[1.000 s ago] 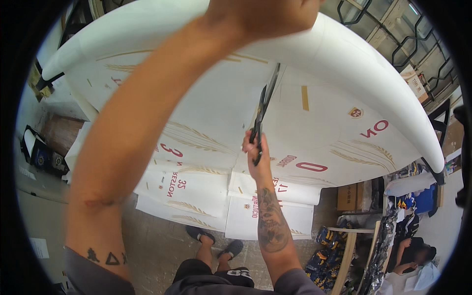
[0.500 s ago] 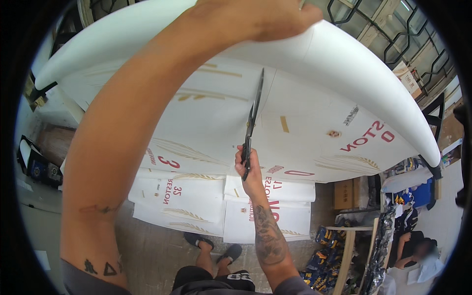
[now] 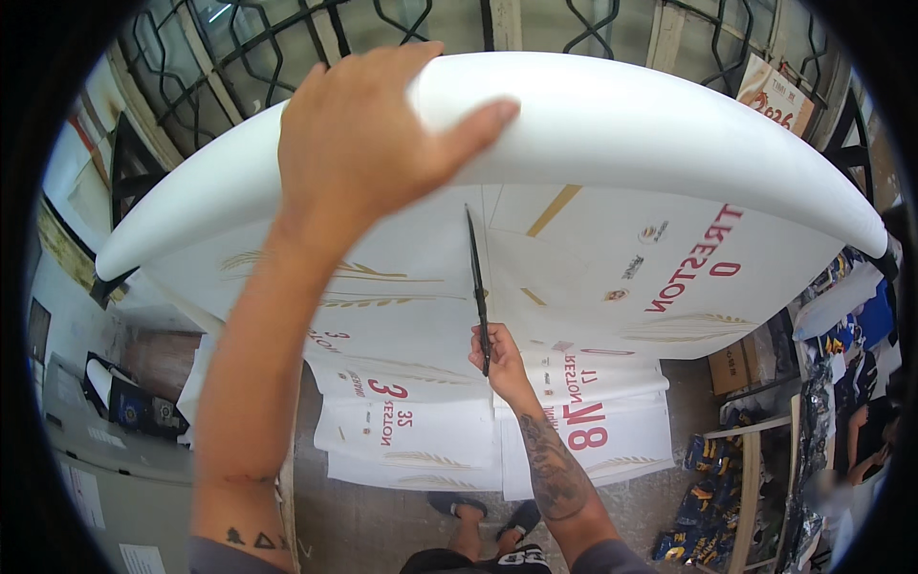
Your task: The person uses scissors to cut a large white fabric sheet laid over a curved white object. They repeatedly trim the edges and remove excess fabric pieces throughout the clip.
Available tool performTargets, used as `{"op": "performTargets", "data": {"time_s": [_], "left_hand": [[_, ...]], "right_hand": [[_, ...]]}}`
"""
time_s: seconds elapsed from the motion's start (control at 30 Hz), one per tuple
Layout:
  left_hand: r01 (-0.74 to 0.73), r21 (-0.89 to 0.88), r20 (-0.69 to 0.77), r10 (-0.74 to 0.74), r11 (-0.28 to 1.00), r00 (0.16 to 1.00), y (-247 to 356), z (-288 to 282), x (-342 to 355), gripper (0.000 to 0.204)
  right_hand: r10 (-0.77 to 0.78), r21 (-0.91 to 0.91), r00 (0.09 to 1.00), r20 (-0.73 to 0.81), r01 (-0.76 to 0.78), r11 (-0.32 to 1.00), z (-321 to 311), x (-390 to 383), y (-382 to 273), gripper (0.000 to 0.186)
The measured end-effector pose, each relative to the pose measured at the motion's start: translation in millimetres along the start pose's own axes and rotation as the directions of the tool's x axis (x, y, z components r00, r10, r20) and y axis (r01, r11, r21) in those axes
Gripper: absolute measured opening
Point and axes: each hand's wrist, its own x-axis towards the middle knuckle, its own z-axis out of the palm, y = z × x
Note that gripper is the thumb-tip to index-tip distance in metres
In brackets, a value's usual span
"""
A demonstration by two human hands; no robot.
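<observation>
A wide white roll [image 3: 650, 120] spans the view, and a printed white sheet [image 3: 545, 263] hangs from it toward me. My left hand [image 3: 359, 134] lies over the top of the roll, thumb stretched out to the right and fingers reaching over the far side. Long black scissors [image 3: 477, 268] are in my right hand [image 3: 499, 359], which is closed round their handles. The blades point up toward the roll, close to a thin vertical line on the sheet. Whether they are cutting I cannot tell. Red lettering and gold wheat-ear patterns mark the sheet.
Black brackets [image 3: 120, 282] stand at the roll's ends. Behind it is a window grille [image 3: 402, 24]. A grey cabinet [image 3: 96, 440] is at the left. At the right are a wooden frame [image 3: 751, 488], dark blue packages [image 3: 703, 507], a cardboard box [image 3: 732, 368] and another person [image 3: 865, 435].
My left hand has shifted left along the roll, its thumb now spread. The scissors stay in my right hand. My view has moved, showing more of the roll and the grille.
</observation>
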Motion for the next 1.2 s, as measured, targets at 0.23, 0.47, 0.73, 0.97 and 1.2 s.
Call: {"op": "performTargets", "data": {"time_s": [0.23,0.47,0.73,0.97,1.2], "left_hand": [[-0.082,0.002,-0.164,0.082,0.997,0.983,9,-32,33,0.014],[-0.045,0.150,-0.190,0.073,0.988,0.979,24,7,-7,0.033],[0.291,-0.110,0.019,-0.291,0.950,0.957,10,-11,70,0.029],[-0.063,0.178,-0.363,0.125,0.982,0.923,47,10,-8,0.045],[-0.051,0.062,-0.115,0.058,0.997,0.992,20,18,-1,0.054]], "right_hand": [[-0.026,0.121,0.999,0.020,0.023,0.992,2,-26,-9,0.042],[-0.069,0.122,0.996,0.061,0.061,0.991,2,-8,-27,0.045],[-0.001,0.183,0.998,0.070,-0.011,0.983,-13,-35,-6,0.050],[-0.027,0.071,0.997,0.076,0.022,0.997,-13,-36,8,0.049],[-0.014,0.084,0.999,0.031,0.011,0.996,-3,-11,20,0.051]]}}
